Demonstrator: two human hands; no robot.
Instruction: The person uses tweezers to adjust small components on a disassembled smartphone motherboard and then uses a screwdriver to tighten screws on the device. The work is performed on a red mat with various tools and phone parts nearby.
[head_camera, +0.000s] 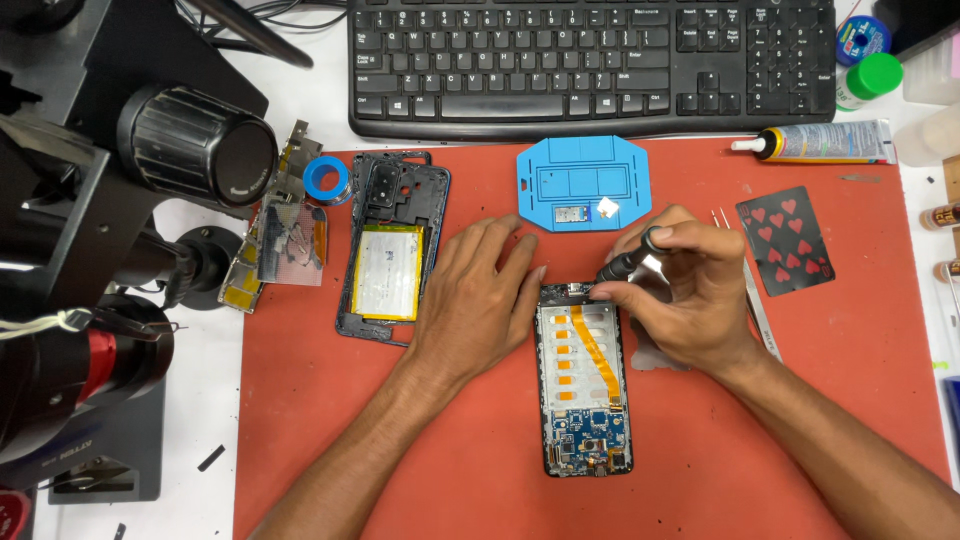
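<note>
Head camera, looking straight down at a table covered by a red work mat. An opened phone lies near the middle of the mat, its long axis running away from the person, top end farthest; its back is off, showing a silver frame, an orange flex cable running diagonally down it, and a blue circuit board at the near end. The left hand rests flat on the mat, fingers spread and empty, its fingertips touching the phone's upper left edge. The right hand is closed around a dark screwdriver, which slants down and to the left so that its tip meets the top edge of the phone. The tool tip is thus right at the phone's far end, and the right hand is the nearer one to that spot. To the left lies a separate phone back frame with a battery, and beside it a roll of blue tape. Beyond the phone sits a blue parts tray, then a black keyboard. To the right are a tube of glue, a playing card with red hearts and tweezers. A black microscope fills the left edge.
</note>
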